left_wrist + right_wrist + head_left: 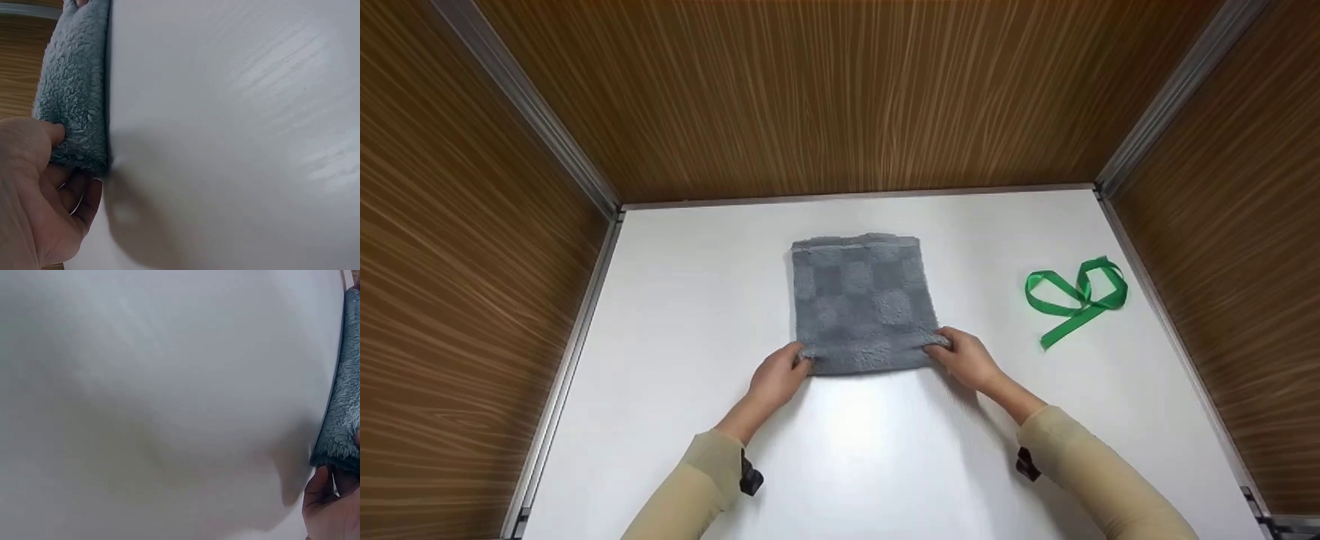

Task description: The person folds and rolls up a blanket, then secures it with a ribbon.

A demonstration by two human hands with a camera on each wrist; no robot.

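A folded grey terry towel with a woven checker pattern (861,304) lay flat on the white tabletop (697,300); its near edge had been rolled or doubled over into a thick soft ridge, and both hands sat at the ends of that ridge. The left hand (777,379) pinched the near-left corner; in the left wrist view its thumb (48,135) pressed into the fluffy pile from above while the other fingers (84,199) curled under the fold, so the corner sat between thumb and fingertips. The right hand (964,358) gripped the near-right corner in the same way, fingers bent over the ridge; in the right wrist view only a sliver of that hand (329,509) showed beneath the towel's edge (343,433), so how the thumb lay there could not be made out, though it seemed to be a pinch too. Beyond the fingertips of both hands the rest of the towel stretched away, flat and square; the fingers of one hand were well apart from those of the other, with the whole width of the fold between them.

Well to the right of the right hand's fingers lay a looped green satin ribbon (1076,296), apart from the towel; brown wood-grain panels (840,90) walled the table on three sides; beige sleeves (1099,472) covered both forearms.
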